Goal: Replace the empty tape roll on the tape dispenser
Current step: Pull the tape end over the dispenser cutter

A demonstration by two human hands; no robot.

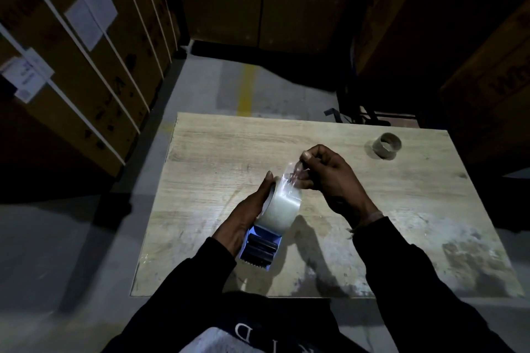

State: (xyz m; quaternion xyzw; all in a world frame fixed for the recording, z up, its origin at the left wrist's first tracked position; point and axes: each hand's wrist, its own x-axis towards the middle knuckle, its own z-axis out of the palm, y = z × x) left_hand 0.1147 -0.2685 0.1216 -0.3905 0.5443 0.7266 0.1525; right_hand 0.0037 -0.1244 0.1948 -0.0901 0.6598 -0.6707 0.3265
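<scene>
Left hand (246,215) wrapped around side of clear tape roll (282,206), fingers closed on it, holding it over the wooden worktop (401,209). Roll seated on blue tape dispenser (259,246), dispenser's cutter end toward the body. Right hand (329,172) pinched shut on loose tape end (295,173), peeled up off roll top. Empty cardboard core (387,145) standing at far right of worktop, well apart from both hands. Stacked cartons (71,51) at left.
</scene>
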